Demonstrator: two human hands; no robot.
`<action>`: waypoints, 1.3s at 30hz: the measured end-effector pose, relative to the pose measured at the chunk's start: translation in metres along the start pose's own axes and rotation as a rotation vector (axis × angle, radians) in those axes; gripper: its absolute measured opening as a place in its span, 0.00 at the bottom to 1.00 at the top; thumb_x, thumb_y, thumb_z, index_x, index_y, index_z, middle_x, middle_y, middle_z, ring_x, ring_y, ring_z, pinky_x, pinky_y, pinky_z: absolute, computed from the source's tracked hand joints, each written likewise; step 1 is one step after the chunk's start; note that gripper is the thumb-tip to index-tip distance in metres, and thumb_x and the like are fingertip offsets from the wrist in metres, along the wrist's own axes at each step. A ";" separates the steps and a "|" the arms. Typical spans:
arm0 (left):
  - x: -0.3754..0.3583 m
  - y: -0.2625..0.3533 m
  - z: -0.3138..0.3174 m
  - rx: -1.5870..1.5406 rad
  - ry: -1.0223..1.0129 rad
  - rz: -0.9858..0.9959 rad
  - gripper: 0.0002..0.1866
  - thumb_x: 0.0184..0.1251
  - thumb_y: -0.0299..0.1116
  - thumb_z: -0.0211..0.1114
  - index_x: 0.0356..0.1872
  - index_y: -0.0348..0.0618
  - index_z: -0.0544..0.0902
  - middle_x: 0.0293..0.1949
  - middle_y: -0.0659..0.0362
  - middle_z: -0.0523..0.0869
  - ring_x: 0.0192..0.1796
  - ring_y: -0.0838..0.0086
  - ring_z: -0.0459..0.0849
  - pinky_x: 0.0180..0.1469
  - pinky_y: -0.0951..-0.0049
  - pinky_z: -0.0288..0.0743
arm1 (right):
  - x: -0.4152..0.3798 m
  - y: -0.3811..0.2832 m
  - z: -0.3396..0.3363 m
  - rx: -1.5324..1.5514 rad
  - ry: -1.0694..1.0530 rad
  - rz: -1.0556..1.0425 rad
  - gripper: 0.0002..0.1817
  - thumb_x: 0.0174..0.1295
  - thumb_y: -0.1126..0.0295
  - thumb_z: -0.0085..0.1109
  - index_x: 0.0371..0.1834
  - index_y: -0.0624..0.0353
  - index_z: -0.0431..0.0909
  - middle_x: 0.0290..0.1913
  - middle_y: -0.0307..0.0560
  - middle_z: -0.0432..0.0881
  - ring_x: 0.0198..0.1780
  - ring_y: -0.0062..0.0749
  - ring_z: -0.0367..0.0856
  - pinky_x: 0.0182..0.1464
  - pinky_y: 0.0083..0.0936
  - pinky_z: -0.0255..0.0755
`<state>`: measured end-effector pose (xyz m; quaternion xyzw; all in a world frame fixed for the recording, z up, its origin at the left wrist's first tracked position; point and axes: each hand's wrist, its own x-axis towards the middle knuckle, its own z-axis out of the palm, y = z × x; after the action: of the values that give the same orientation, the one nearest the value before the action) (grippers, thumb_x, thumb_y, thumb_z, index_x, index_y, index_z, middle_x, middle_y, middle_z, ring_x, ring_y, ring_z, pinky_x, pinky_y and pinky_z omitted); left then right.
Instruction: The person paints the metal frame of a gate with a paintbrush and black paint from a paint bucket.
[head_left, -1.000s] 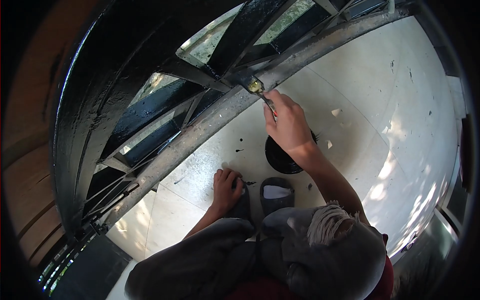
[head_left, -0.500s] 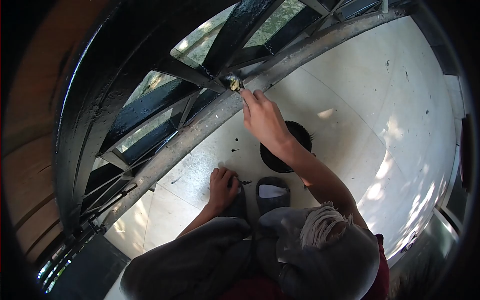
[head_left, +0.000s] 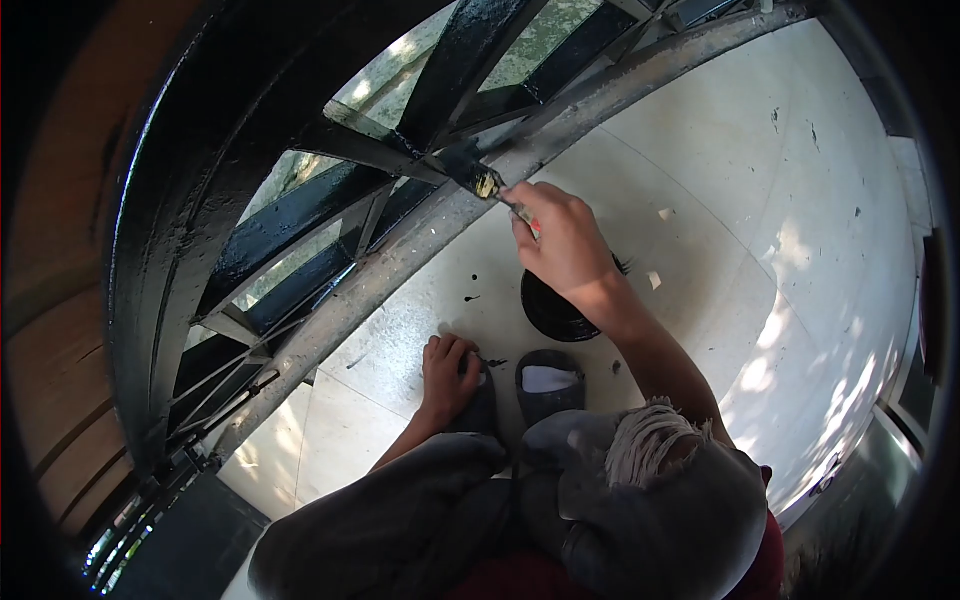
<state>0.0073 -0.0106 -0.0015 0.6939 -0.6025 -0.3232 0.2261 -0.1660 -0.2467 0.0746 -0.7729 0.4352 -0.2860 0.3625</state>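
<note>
A paintbrush (head_left: 486,185) with dark, paint-covered bristles and a pale patch is held by its handle in my right hand (head_left: 565,238), whose fingers are closed round it. Its bristles touch or nearly touch the black metal gate (head_left: 345,145), just above the grey bottom rail (head_left: 400,250). Below my right forearm a round black container (head_left: 550,310) stands on the floor, partly hidden. My left hand (head_left: 447,368) rests by the toe of my left slipper, fingers bent over its edge; whether it grips anything is unclear.
Dark paint drops (head_left: 472,298) spot the pale tiled floor (head_left: 690,220) near the rail. My right slipper (head_left: 550,385) is beside the container. Brown wooden boards (head_left: 60,360) cover the gate's left side. Sunlit patches lie on the floor at right.
My right hand and the brush have moved a little right and down, and the brush's bristles now show more clearly against the gate. My left hand has stayed by the slipper.
</note>
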 end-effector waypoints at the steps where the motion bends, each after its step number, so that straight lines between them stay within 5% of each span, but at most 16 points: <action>1: -0.001 0.001 0.000 0.006 0.001 -0.001 0.06 0.60 0.26 0.65 0.38 0.43 0.84 0.39 0.55 0.80 0.45 0.56 0.76 0.51 0.56 0.68 | 0.006 0.001 0.002 0.004 0.077 -0.038 0.17 0.58 0.82 0.62 0.52 0.65 0.77 0.40 0.62 0.82 0.40 0.61 0.84 0.42 0.46 0.80; 5: 0.001 0.003 -0.001 0.008 -0.007 -0.014 0.06 0.60 0.26 0.64 0.38 0.43 0.84 0.39 0.55 0.81 0.45 0.55 0.76 0.51 0.56 0.68 | 0.010 0.017 0.030 0.023 0.027 0.007 0.15 0.59 0.82 0.63 0.50 0.64 0.81 0.42 0.59 0.84 0.41 0.54 0.85 0.41 0.38 0.78; 10: -0.001 -0.001 0.000 0.011 0.008 0.002 0.06 0.60 0.26 0.64 0.38 0.43 0.84 0.39 0.55 0.81 0.45 0.56 0.76 0.51 0.56 0.68 | -0.001 0.004 -0.007 0.083 -0.088 0.069 0.14 0.58 0.82 0.62 0.49 0.65 0.78 0.42 0.61 0.84 0.40 0.59 0.84 0.42 0.43 0.78; 13: -0.001 -0.002 0.003 0.002 0.023 -0.006 0.06 0.60 0.26 0.65 0.38 0.43 0.84 0.39 0.55 0.81 0.45 0.56 0.76 0.50 0.56 0.68 | 0.019 0.014 0.012 0.029 0.118 -0.023 0.15 0.60 0.80 0.63 0.51 0.65 0.78 0.42 0.60 0.84 0.39 0.59 0.85 0.40 0.42 0.79; 18: 0.001 0.000 -0.002 0.012 0.022 0.017 0.06 0.60 0.26 0.65 0.38 0.44 0.84 0.39 0.55 0.81 0.45 0.56 0.76 0.51 0.56 0.68 | -0.008 0.022 0.030 -0.015 0.094 -0.029 0.14 0.62 0.77 0.64 0.51 0.65 0.78 0.37 0.62 0.84 0.36 0.59 0.85 0.37 0.41 0.78; 20: -0.001 0.000 -0.001 0.008 0.016 0.003 0.06 0.61 0.26 0.65 0.38 0.43 0.84 0.39 0.55 0.81 0.45 0.56 0.76 0.51 0.56 0.68 | -0.018 0.011 0.002 0.167 -0.028 0.285 0.13 0.64 0.75 0.65 0.50 0.63 0.79 0.28 0.57 0.82 0.29 0.49 0.85 0.34 0.34 0.76; 21: 0.000 0.001 0.000 -0.002 0.021 -0.001 0.06 0.61 0.26 0.65 0.38 0.43 0.84 0.39 0.55 0.81 0.45 0.56 0.76 0.51 0.56 0.68 | -0.024 0.018 0.000 0.269 -0.005 0.336 0.09 0.69 0.71 0.63 0.48 0.64 0.80 0.22 0.47 0.79 0.24 0.30 0.81 0.31 0.25 0.72; 24: -0.001 0.003 -0.001 0.002 0.019 -0.011 0.06 0.61 0.27 0.65 0.38 0.43 0.84 0.39 0.55 0.80 0.45 0.56 0.76 0.51 0.57 0.69 | -0.027 0.030 -0.009 0.605 0.005 0.528 0.11 0.74 0.68 0.59 0.48 0.67 0.79 0.22 0.39 0.77 0.25 0.17 0.77 0.29 0.20 0.69; 35: -0.001 0.003 -0.003 -0.003 0.024 0.003 0.05 0.61 0.27 0.65 0.38 0.43 0.84 0.39 0.56 0.80 0.45 0.58 0.76 0.51 0.58 0.68 | -0.001 0.047 0.010 0.702 -0.063 0.664 0.15 0.80 0.61 0.50 0.45 0.63 0.80 0.20 0.37 0.75 0.22 0.18 0.73 0.27 0.22 0.67; 39: -0.002 0.002 -0.002 -0.008 0.027 0.002 0.05 0.61 0.27 0.65 0.38 0.43 0.84 0.39 0.57 0.80 0.45 0.58 0.76 0.51 0.58 0.68 | 0.024 0.038 0.021 0.197 0.066 0.493 0.12 0.77 0.65 0.52 0.48 0.63 0.79 0.21 0.51 0.80 0.25 0.40 0.81 0.32 0.34 0.72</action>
<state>0.0079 -0.0095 0.0016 0.6966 -0.5989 -0.3159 0.2372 -0.1572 -0.2747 0.0351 -0.5949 0.5919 -0.2552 0.4801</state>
